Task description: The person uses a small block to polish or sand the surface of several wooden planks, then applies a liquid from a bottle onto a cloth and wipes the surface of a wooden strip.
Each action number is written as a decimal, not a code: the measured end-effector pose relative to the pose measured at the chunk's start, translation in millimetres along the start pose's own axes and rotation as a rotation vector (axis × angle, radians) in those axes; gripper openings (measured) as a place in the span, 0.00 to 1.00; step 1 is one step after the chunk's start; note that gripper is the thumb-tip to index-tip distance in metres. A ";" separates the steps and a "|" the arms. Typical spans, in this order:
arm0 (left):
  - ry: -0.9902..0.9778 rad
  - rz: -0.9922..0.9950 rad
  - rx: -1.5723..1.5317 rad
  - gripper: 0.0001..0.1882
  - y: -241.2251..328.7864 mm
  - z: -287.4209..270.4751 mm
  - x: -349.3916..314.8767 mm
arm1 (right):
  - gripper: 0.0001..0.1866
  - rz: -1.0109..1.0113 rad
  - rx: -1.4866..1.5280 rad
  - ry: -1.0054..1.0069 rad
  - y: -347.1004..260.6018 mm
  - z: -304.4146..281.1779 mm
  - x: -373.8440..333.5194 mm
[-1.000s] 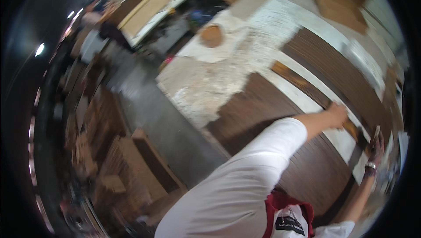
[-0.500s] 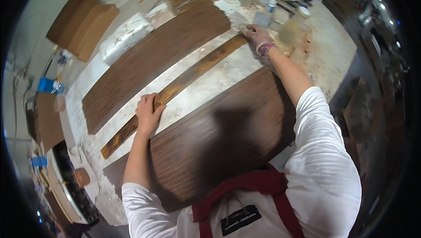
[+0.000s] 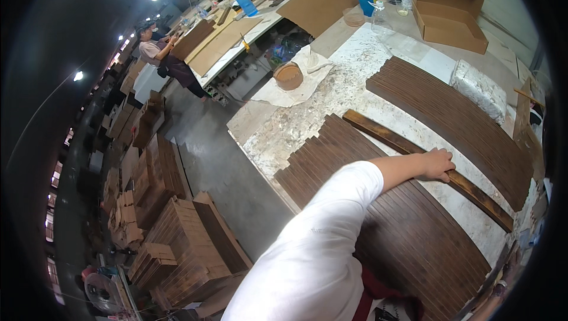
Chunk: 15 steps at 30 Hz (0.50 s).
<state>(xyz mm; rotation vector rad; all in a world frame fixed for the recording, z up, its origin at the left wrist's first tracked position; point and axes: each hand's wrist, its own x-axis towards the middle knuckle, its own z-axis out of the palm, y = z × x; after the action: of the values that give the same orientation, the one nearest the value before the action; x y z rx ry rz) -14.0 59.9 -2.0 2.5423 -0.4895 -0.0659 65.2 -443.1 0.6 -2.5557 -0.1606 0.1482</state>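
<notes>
**Covering the counter (image 3: 266,132): near panel (image 3: 420,244), far panel (image 3: 455,126), bar (image 3: 481,201) between them**

The counter is pale, flaked and stained, and its boards run slantwise, from upper left to lower right. The near panel, dark brown and grooved, is the bigger of the two; the left forearm crosses above it. The far panel, grooved alike, lies beyond the bar and apart from it.

An open carton (image 3: 449,2) stands behind the far panel, with a wrapped white block (image 3: 480,91) just beside that panel's back edge.

The bar, long and narrow, brown with yellowish streaks, lies in the gap between the panels, a pale strip of counter showing on each side. Whether it rests fully flat is hard to tell.

A cloth (image 3: 322,64) lies left of the panels, bearing a round brown bowl (image 3: 288,77).

The left hand (image 3: 438,164) is over the bar's middle, its fingers curled and clamped on it. The right hand (image 3: 509,269) is blurred near the rim, so its fingers cannot be judged.

The step in hand looks like steadying the bar; shifting it next would call for a level hold, clear of both panels' edges.
</notes>
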 end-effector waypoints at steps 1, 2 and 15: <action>-0.126 0.014 -0.106 0.18 -5.2 -7.2 3.5 | 0.23 -0.011 -0.009 -0.005 -1.8 -2.4 -2.1; -0.254 0.031 -0.210 0.17 -7.7 -11.9 8.9 | 0.24 -0.022 -0.013 -0.008 -1.2 -8.2 -3.1; 0.286 -0.017 0.444 0.41 -2.3 -0.9 56.1 | 0.31 0.124 0.663 0.269 -20.1 -28.6 -12.8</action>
<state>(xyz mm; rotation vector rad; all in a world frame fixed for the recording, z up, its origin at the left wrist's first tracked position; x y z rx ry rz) 39.2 42.2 0.5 2.9189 -0.4022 0.4403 54.9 -443.6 36.4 -1.8974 0.1333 -0.0874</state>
